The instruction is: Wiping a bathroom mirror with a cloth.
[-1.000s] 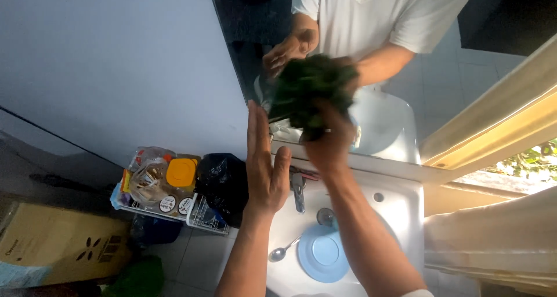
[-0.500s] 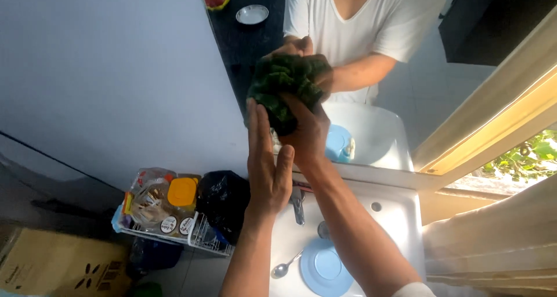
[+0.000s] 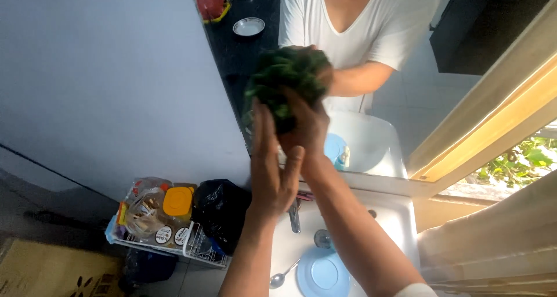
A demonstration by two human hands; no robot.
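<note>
Head view shows my two hands up in front of a mirror (image 3: 232,47) over a white sink (image 3: 400,216). My right hand (image 3: 307,126) is closed around a dark green bunch of leaves (image 3: 284,79), gripping it from below, near the top middle of the frame. The leaves stick up and out above my fingers, so the bunch runs up and away from my palm, with the leafy end highest. My left hand (image 3: 272,163) is flat and open, with its fingers straight and pointing up. It holds nothing. It sits just left of the right hand and a bit lower in the frame, and its fingertips come close to the bottom of the bunch; I cannot tell if they touch it. So the right hand has the leaves, and the leaves lie above and a little right of the open left hand. In the mirror I see a white shirt (image 3: 360,24) and the same arms from the other side. Down at the bottom of the frame, a blue plate (image 3: 322,274) lies in the sink with a spoon (image 3: 281,276) just beside it, and the tap (image 3: 294,213) stands above them. At the lower left there is a wire rack (image 3: 200,247) with jars, one with an orange lid (image 3: 177,201), and a black bag (image 3: 223,207).
</note>
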